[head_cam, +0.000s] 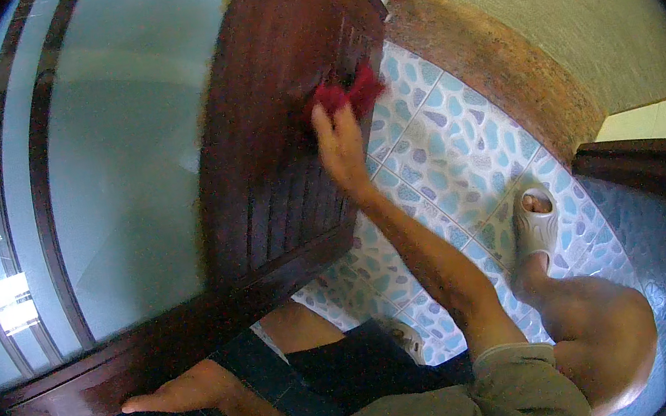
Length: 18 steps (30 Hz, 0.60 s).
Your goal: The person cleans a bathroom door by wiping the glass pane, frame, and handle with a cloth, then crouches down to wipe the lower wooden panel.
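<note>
A dark wooden door [269, 91] with frosted glass panes [132, 145] stands before me. My right hand [340, 138] presses a red cloth [347, 91] against the lower wooden panel; the cloth is blurred and one end sticks out near the door's bottom edge. My left hand [172, 397] rests at the door's side edge at the lower left, its thumb on the wood and the other fingers hidden behind the frame.
Pebble-patterned floor tiles [444, 150] lie beside the door, with a brown stone sill [495, 57] at the upper right. My foot in a pale slipper [537, 217] is on the tiles. A dark wooden frame [639, 164] stands at the right.
</note>
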Each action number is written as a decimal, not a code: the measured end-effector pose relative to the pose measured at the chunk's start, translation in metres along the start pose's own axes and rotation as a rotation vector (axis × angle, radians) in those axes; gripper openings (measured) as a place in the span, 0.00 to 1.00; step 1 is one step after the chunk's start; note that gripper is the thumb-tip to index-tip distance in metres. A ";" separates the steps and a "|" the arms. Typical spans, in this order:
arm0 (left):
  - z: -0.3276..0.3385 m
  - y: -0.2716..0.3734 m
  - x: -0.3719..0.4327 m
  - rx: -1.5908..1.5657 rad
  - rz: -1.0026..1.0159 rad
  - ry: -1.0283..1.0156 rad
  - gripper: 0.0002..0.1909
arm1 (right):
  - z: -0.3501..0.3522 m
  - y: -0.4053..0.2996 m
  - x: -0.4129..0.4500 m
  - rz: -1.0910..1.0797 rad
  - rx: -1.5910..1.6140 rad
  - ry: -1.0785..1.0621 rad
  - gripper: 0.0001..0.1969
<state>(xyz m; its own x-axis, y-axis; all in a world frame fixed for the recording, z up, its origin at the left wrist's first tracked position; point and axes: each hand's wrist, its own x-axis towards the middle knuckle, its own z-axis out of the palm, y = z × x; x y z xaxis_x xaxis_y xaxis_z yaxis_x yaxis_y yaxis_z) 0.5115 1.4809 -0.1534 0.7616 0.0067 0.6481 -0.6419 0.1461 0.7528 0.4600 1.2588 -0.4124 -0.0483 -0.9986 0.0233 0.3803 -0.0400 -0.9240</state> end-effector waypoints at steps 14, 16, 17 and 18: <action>0.014 0.004 -0.013 -0.045 -0.039 0.021 0.42 | -0.085 -0.027 0.003 0.618 0.774 -0.170 0.18; 0.011 0.002 -0.013 -0.005 -0.001 0.033 0.42 | -0.087 -0.005 0.011 0.701 0.616 -0.110 0.18; 0.009 0.000 -0.013 0.017 0.021 0.039 0.42 | -0.094 0.001 0.016 0.702 0.618 -0.116 0.18; 0.005 0.001 -0.010 0.041 0.051 0.053 0.42 | -0.094 -0.003 0.016 0.639 0.667 -0.175 0.18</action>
<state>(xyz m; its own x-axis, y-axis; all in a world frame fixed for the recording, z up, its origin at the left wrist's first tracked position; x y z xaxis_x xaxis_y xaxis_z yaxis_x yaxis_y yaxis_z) 0.5025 1.4759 -0.1585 0.7307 0.0655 0.6796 -0.6823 0.1038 0.7236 0.3710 1.2465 -0.4457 0.4711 -0.8274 -0.3056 0.7400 0.5594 -0.3736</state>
